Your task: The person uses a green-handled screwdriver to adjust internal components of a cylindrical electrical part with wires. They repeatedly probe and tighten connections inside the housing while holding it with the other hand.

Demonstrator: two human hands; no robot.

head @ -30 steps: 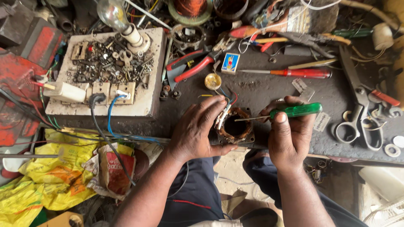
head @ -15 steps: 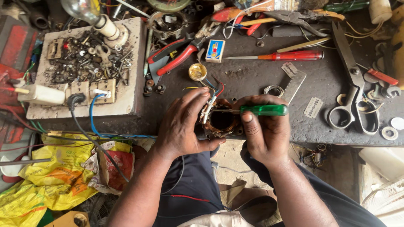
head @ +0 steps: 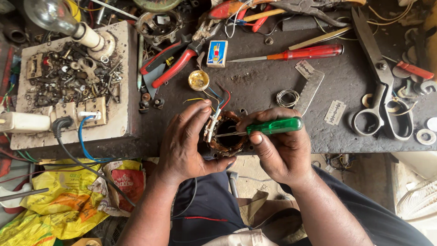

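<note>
Holding the small motor stator at the near edge of the desk, I cup it with my left hand, fingers curled around its side. My right hand is closed on the green-handled screwdriver, its tip inside the copper windings. I judge I am working the coil; the next move needs gentle pressure, so no wire is scratched.

Electrical repair workshop: grimy bench is lying strewn with pliers, screwdriver, scissors, screws beyond the hands, test-lamp board sitting left.
</note>
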